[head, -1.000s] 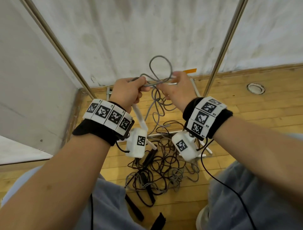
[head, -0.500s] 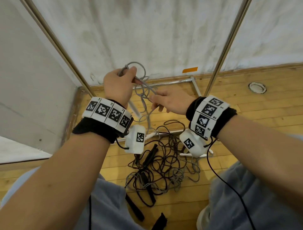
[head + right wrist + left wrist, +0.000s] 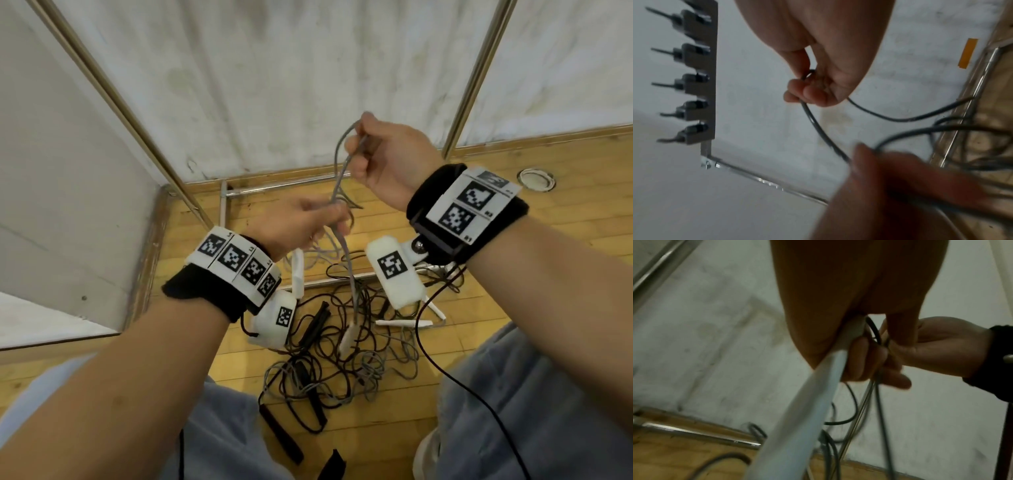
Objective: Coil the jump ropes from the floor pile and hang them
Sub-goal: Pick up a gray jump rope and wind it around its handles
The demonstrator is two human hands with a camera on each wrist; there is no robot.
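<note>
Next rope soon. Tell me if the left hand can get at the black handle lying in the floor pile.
Probably not yet: the left hand grips the grey rope and its white handle. The black handle lies uncovered below.

A gym or sports hall: sprung wooden floor [image 3: 513, 219], scuffed white wall [image 3: 291, 85], jump ropes [image 3: 342, 359] piled below.

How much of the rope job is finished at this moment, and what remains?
Done: nothing shows as hung; the hooks in the right wrist view look bare.
In hand: the left hand grips a white handle and grey rope loops; the right hand pinches the rope higher up.
Left: finishing this coil, hanging it, then the tangled pile of ropes on the floor.
</note>
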